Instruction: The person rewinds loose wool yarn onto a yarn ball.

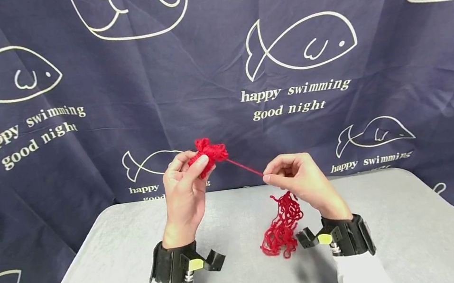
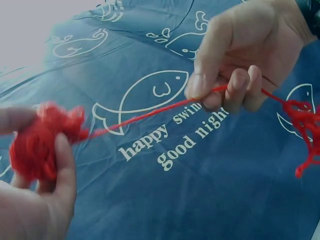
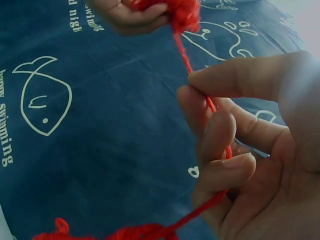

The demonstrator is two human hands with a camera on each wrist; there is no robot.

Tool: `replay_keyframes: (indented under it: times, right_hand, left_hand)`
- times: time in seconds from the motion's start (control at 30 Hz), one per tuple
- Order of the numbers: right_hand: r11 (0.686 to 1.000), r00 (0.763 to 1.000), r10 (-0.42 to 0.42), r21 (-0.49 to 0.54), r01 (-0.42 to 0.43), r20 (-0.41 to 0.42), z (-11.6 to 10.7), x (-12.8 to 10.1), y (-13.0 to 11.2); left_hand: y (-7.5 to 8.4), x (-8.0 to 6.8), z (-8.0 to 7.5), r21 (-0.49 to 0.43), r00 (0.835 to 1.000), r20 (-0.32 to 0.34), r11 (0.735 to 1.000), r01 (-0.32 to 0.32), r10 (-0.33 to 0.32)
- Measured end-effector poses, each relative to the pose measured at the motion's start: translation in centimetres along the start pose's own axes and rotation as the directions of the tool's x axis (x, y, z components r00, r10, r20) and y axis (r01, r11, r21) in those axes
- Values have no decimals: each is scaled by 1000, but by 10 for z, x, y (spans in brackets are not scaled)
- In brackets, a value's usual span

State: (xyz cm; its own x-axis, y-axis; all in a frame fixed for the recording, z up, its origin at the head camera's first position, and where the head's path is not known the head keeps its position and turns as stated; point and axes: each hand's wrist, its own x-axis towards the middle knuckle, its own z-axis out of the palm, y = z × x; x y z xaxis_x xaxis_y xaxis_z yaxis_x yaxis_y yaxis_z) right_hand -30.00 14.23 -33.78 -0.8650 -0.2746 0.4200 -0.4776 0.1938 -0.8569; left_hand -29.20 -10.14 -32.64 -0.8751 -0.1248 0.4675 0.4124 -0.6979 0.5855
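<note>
My left hand [image 1: 184,190] grips a small bundle of red yarn [image 1: 214,151] between thumb and fingers, held up above the table. From that bundle a single strand [image 1: 245,166] runs taut, sloping down to my right hand [image 1: 300,175], which pinches it between thumb and index finger. In the right wrist view the strand [image 3: 183,52] passes on through the curled fingers and out below the palm. Beneath the right hand a loose, tangled heap of red yarn [image 1: 280,237] trails down toward the table; part of it shows at the right edge of the left wrist view.
A pale grey table [image 1: 127,236] spreads under both hands. Behind it hangs a dark blue cloth [image 1: 203,92] printed with white fish and lettering. Black camera mounts [image 1: 174,265] are strapped round both wrists, over white sleeves.
</note>
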Motion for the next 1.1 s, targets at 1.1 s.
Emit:
replay_keyframes:
  times: [1.1]
  right_hand:
    - [927, 930, -208, 243, 287, -303, -1, -7, -20]
  left_hand:
    - [-16, -4, -13, 884, 853, 301, 460, -82, -426]
